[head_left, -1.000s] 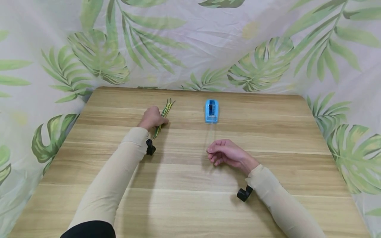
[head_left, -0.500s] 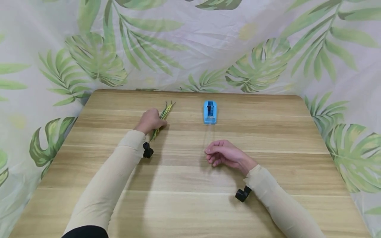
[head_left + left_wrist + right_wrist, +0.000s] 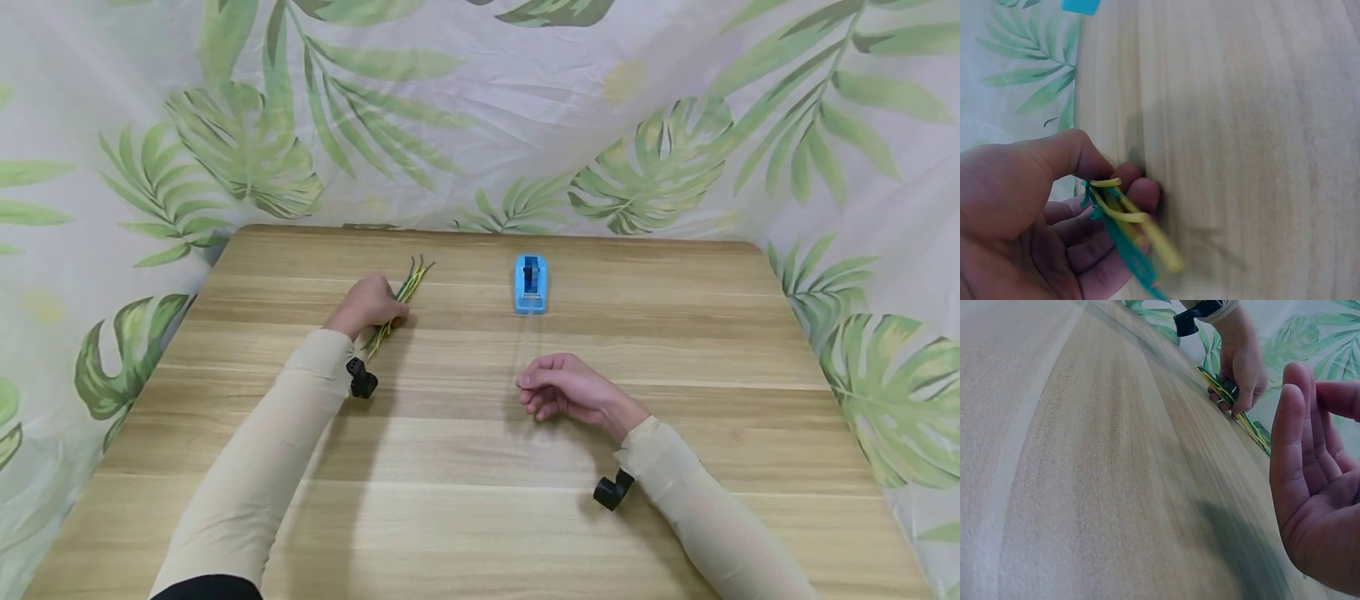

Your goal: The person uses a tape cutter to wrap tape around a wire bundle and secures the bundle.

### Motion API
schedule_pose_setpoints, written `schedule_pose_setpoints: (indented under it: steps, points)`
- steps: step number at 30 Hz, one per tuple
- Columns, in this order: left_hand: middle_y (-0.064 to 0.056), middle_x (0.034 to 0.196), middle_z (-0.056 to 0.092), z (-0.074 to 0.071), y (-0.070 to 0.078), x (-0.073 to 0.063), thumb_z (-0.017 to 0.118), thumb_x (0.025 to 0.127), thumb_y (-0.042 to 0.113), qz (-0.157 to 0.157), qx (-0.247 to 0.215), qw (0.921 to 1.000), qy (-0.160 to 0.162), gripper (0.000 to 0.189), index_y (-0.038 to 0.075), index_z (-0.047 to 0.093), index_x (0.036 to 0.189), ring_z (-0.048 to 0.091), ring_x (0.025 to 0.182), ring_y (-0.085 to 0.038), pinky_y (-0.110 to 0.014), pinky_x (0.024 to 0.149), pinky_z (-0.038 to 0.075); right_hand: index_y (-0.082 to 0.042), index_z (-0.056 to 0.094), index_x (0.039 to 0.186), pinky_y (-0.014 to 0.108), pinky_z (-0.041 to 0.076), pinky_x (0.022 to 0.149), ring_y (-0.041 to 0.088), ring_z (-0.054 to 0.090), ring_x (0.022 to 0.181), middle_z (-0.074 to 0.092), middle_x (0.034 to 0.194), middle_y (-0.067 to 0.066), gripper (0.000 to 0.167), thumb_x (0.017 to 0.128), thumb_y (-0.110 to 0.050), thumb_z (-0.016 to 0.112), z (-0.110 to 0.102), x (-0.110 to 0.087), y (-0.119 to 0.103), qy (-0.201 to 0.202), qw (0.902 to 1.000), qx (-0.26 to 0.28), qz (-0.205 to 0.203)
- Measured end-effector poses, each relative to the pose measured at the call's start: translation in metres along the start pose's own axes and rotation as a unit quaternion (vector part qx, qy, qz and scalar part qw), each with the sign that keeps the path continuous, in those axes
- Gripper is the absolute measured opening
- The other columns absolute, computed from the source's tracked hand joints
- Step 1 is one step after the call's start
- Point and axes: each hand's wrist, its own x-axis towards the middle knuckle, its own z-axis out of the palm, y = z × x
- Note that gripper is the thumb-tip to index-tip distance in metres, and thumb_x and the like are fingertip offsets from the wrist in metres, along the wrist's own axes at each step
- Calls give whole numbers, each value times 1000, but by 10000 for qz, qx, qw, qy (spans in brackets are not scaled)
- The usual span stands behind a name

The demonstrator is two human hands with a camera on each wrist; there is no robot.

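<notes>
In the head view my left hand pinches a bundle of thin green and yellow wires at its middle, over the table's left side. Up close in the left wrist view, the looped wire ends poke out between thumb and curled fingers. My right hand pinches the free end of a clear tape strip between thumb and forefinger. That strip runs back to a blue tape dispenser. In the right wrist view, my right hand is near the camera, its fingertip grip partly cut off.
A wooden table lies under both hands. Behind it and along both sides hangs a leaf-patterned cloth. Each wrist carries a small black camera mount, one by the left cuff and one by the right.
My left hand has shifted left and a little toward me, carrying the wire bundle. The right hand keeps its hold on the tape with little movement.
</notes>
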Motion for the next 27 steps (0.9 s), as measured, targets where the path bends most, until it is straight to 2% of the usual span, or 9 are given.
schedule_pose_setpoints:
  steps: [4, 7, 11, 15, 20, 23, 27]
  points:
    - [-12, 66, 65, 1, -5, -5, 62, 96, 11, 15, -879, 9959, -215, 23, -8, 69, 85, 59, 53, -17, -29, 53, 51, 5, 66, 98, 27, 57, 59, 14, 68, 66, 71, 79, 7, 11, 96, -5, 63, 1, 0, 1, 8, 10000, 8, -24]
    - [-15, 69, 64, 1, -8, -6, 61, 96, 5, -99, -1597, 9861, -445, 17, -11, 63, 92, 61, 54, -19, -30, 53, 52, 5, 66, 97, 27, 57, 59, 14, 68, 65, 71, 79, 7, 10, 96, -4, 62, 2, 0, 1, 26, 10000, 21, -40]
    - [-16, 72, 63, 3, -10, -8, 63, 97, 4, -318, -2245, 9719, -631, 16, -11, 60, 97, 60, 56, -20, -31, 54, 53, 6, 66, 97, 27, 57, 59, 14, 68, 65, 71, 78, 7, 10, 96, -4, 62, 2, 1, 1, 39, 10000, 37, -34]
    - [-17, 82, 63, 4, -14, -10, 62, 100, 9, -394, -2699, 9602, -596, 22, -12, 59, 107, 60, 60, -19, -32, 58, 54, 6, 65, 98, 27, 57, 59, 14, 68, 65, 71, 78, 7, 11, 96, -4, 62, 3, 1, 1, 53, 10000, 49, -13]
    - [-21, 97, 64, 5, -18, -15, 58, 104, 16, -323, -3278, 9433, -419, 37, -16, 54, 123, 62, 64, -17, -32, 62, 57, 5, 66, 97, 27, 57, 59, 14, 68, 65, 71, 78, 6, 11, 95, -5, 63, 4, 1, 1, 41, 10000, 59, -24]
    - [-23, 102, 65, 7, -20, -18, 58, 104, 19, -242, -3408, 9393, -318, 43, -16, 53, 128, 63, 64, -16, -32, 63, 57, 5, 66, 96, 27, 57, 59, 14, 68, 64, 71, 78, 6, 10, 95, -5, 63, 4, 1, 1, 21, 10000, 62, -39]
    - [-24, 105, 66, 9, -21, -21, 58, 104, 16, -179, -3353, 9419, -124, 40, -15, 55, 129, 62, 65, -16, -30, 63, 57, 5, 67, 96, 27, 57, 58, 14, 68, 64, 71, 78, 6, 10, 95, -4, 62, 4, 1, 1, -6, 10000, 64, -60]
